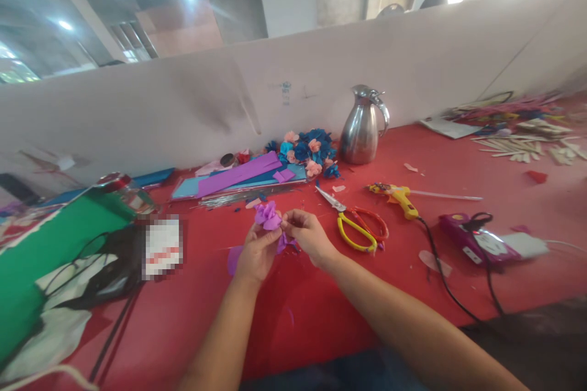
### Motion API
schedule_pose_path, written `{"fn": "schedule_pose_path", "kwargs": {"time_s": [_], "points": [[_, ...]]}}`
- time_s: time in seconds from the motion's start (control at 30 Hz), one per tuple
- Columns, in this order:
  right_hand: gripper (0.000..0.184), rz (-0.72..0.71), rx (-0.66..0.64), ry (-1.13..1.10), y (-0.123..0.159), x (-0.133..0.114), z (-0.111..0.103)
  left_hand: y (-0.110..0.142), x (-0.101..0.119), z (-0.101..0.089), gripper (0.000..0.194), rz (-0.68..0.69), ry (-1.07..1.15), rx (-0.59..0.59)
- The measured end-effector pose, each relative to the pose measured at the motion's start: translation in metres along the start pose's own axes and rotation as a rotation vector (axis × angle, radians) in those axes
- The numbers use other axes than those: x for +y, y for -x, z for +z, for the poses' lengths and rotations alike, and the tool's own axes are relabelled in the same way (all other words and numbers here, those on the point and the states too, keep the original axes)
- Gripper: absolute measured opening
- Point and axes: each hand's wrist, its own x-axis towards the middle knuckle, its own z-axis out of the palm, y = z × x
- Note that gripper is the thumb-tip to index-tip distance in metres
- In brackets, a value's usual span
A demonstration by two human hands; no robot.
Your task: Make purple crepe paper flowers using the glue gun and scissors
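A purple paper flower (268, 215) with ruffled petals is held up over the red table. My left hand (257, 253) is closed around its lower part. My right hand (308, 233) pinches at the flower's right side, thumb and forefinger together against it. Below the fingers hangs another bit of purple paper (284, 244). A further purple piece (233, 259) shows just left of my left hand. Close by on the right lie scissors (355, 229) with one yellow and one red handle, blades partly apart.
Behind my hands are purple paper strips (241, 174) and a heap of blue and pink paper flowers (312, 149). A steel jug (362, 128) stands by the white partition. A yellow glue gun (401, 200) and a purple power strip (479, 241) with cables lie right; a glass jar (131, 195) stands left.
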Motion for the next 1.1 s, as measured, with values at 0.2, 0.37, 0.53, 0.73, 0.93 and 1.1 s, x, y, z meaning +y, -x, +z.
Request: {"fn": "schedule_pose_path", "kwargs": {"time_s": [0.2,0.37,0.53,0.73,0.93,1.1], "points": [[0.031,0.047,-0.036,-0.084,0.001,-0.003,0.001,0.0,0.0,0.0,0.027,0.022,-0.028,-0.052],[0.031,0.03,-0.009,-0.116,0.001,-0.003,0.0,0.002,0.002,0.005,0.039,0.031,-0.012,-0.071],[0.03,0.037,0.037,-0.208,-0.001,-0.004,-0.002,0.001,-0.004,0.007,0.033,-0.021,-0.026,-0.104],[0.033,0.111,0.025,-0.363,-0.002,0.001,-0.003,-0.002,-0.014,0.003,0.027,0.021,-0.093,-0.052],[0.035,0.127,-0.017,-0.343,0.0,0.009,-0.001,-0.001,-0.015,0.0,0.026,0.105,-0.172,0.061],[0.029,0.03,-0.005,-0.078,0.001,0.019,0.001,-0.004,-0.015,-0.004,0.028,0.148,-0.16,0.127]]}}
